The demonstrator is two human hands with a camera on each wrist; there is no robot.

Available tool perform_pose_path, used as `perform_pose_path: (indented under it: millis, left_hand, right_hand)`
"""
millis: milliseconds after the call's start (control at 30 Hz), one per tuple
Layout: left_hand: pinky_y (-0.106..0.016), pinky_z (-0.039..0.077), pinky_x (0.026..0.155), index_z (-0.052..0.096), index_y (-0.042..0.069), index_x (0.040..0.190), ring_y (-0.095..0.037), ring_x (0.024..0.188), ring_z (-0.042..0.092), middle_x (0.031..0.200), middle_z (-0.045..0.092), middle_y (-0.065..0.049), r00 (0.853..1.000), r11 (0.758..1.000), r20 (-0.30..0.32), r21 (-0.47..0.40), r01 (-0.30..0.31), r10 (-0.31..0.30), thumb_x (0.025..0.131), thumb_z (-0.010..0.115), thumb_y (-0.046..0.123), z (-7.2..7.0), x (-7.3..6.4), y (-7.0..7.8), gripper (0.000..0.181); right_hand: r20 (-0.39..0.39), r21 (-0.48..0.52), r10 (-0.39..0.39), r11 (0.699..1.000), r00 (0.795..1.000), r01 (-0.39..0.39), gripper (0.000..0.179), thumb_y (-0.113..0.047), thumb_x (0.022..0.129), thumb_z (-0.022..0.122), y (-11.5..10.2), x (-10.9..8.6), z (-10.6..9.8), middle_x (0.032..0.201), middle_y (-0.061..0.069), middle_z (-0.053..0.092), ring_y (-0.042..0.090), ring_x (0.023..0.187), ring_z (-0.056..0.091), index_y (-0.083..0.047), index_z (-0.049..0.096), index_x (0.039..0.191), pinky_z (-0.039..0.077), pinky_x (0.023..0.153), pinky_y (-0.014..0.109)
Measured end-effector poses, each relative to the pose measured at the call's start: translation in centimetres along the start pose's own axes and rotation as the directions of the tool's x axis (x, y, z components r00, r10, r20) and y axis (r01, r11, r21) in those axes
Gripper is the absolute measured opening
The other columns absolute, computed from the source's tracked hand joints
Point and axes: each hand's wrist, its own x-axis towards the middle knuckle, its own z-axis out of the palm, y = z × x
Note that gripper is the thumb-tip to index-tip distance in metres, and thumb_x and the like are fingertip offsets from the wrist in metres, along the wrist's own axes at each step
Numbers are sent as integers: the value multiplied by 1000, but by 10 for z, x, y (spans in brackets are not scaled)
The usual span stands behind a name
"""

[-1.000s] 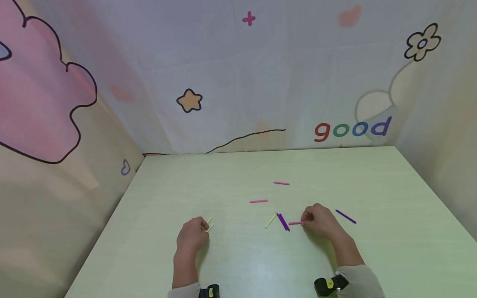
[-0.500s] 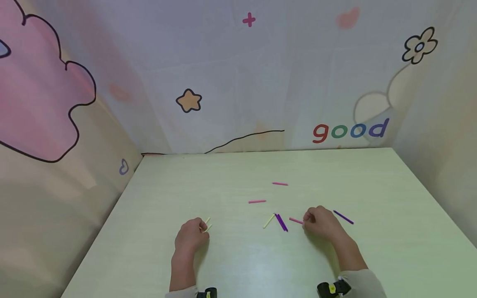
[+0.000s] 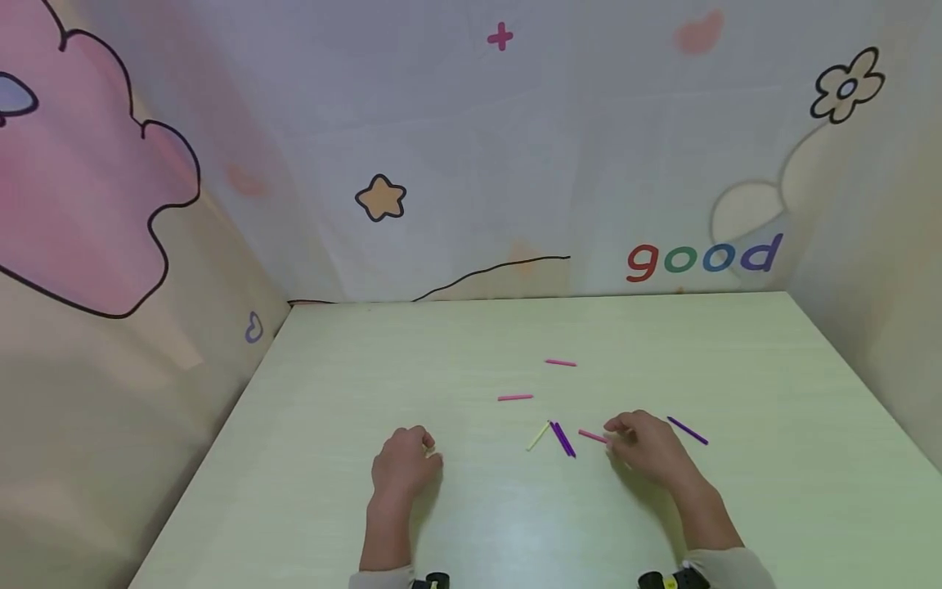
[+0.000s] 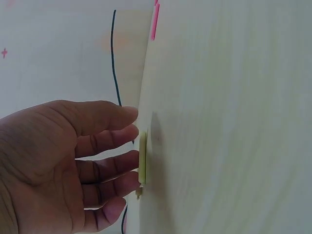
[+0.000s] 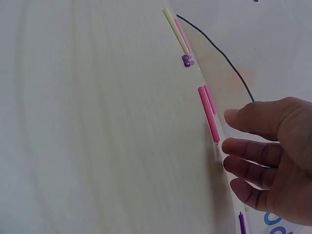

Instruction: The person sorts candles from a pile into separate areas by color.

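A pale backdrop [image 3: 456,123] printed with a star [image 3: 380,198] and the word "good" [image 3: 705,258] rises behind a light tabletop [image 3: 456,523]. Near the middle of the tabletop lies a pair of purple sticks [image 3: 563,439], slanting side by side. Just left of the pair is a yellow stick [image 3: 538,436]; behind it lie two pink sticks, one nearer [image 3: 516,397], one farther back [image 3: 561,362]. Right of the pair, a third pink stick [image 3: 592,436] reaches to the right hand [image 3: 651,454] — fingers parted and slack, grip released. A lone purple stick [image 3: 688,430] lies farther right. Well left of the pair, the left hand [image 3: 405,465] is loosely bent, also released — a pale-yellow stick [image 4: 142,158] is at its fingertips, contact unclear.
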Motion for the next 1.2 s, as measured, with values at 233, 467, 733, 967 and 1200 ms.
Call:
perform_pose_path:
  millis: [233, 467, 733, 967, 1200]
  left_hand:
    - [-39, 43, 56, 67, 10, 90, -25, 73, 54, 90, 58, -9, 1000, 999, 2, 25, 27, -27, 76, 64, 0, 4, 4, 0, 18]
    - [-39, 43, 55, 68, 12, 88, -26, 80, 57, 102, 62, -12, 998, 997, -4, 40, 60, -59, 75, 60, -8, 0, 7, -9, 26]
    - [-41, 44, 57, 67, 11, 91, -29, 80, 57, 95, 60, -11, 997, 996, -9, 35, 79, -78, 76, 59, -8, -6, 6, -13, 26]
    - [-39, 41, 53, 67, 9, 95, -26, 71, 52, 89, 56, -9, 999, 1000, -37, 20, 18, -17, 77, 62, 6, -1, 4, 4, 19]
    - [-40, 43, 56, 67, 10, 93, -26, 73, 54, 85, 55, -7, 999, 999, -45, 36, -23, 25, 78, 69, 16, 10, 5, 29, 16]
  right_hand:
    - [-6, 11, 2, 1000, 1000, -2, 20, -3, 82, 64, 0, 1, 2, 101, 13, 60, 30, 92, 55, -1, 66, 102, 46, 79, 44]
    - [-4, 8, -7, 1000, 1000, 7, 19, -2, 81, 66, 0, 4, 0, 97, 12, 60, 28, 89, 55, -1, 66, 100, 47, 78, 43]
    - [3, 14, 3, 1000, 1000, -3, 19, -2, 81, 66, 1, 7, 0, 97, 12, 59, 29, 89, 55, -1, 65, 101, 47, 78, 43]
    - [-8, 7, -8, 1000, 1000, 8, 22, -3, 80, 67, 3, 5, 3, 98, 13, 59, 28, 88, 55, 0, 65, 102, 46, 76, 43]
    - [-51, 20, -21, 1000, 998, 22, 29, -6, 80, 68, 0, 4, 5, 109, 20, 55, 34, 93, 55, 0, 64, 108, 45, 77, 47]
